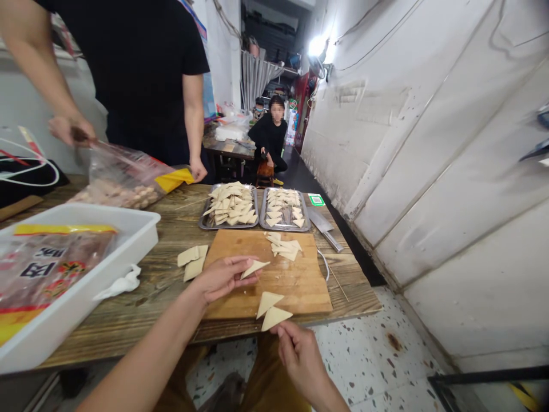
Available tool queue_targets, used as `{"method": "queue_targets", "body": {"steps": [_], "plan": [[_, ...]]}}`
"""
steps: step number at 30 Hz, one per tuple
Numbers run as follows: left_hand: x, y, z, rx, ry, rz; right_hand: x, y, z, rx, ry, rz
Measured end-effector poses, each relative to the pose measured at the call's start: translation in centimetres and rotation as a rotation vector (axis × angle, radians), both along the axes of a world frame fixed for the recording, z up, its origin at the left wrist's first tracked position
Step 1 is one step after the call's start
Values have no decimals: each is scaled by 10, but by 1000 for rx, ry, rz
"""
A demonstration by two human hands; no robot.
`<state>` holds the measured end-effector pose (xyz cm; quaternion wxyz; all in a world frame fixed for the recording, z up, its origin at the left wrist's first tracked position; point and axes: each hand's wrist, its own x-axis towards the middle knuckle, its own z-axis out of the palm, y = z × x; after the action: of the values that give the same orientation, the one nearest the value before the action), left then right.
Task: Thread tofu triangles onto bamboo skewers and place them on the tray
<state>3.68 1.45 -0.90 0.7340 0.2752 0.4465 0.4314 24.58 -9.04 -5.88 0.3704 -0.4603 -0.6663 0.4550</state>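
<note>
My left hand (229,277) is closed in a pinch on a pale tofu-sheet triangle (255,268), above the wooden cutting board (295,286). My right hand (300,349), at the table's front edge, pinches the near end of a skewer carrying two tofu triangles (275,317); the stick itself hardly shows. More cut triangles (285,247) lie at the board's far edge. Left of the board rest a few uncut tofu squares (194,260). Behind it stand two metal trays: the left tray (201,222) is heaped with triangles, the right tray (307,220) has them in rows.
A cleaver (328,230) and a loose skewer (338,282) lie right of the board. At left is a white bin (146,229) with packaged food. Across the table a co-worker in black (146,74) handles a plastic bag (124,177). Another person (271,134) sits farther back.
</note>
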Motion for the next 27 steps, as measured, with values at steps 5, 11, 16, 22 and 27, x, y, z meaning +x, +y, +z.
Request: {"method": "queue_targets", "body": {"steps": [5, 11, 16, 22, 27], "plan": [[0, -2, -1, 13, 20, -64, -1, -1, 0, -23, 21, -1], [5, -5, 0, 39, 18, -107, -5, -3, 2, -46, 56, -17], [10, -12, 4, 42, -140, -72, -7, -2, 5, -52, 100, -55], [19, -18, 3, 15, -201, 52, -9, 0, 6, -48, 113, -46], [19, -19, 4, -16, -175, 74, -11, -2, 4, -48, 104, -48]]}}
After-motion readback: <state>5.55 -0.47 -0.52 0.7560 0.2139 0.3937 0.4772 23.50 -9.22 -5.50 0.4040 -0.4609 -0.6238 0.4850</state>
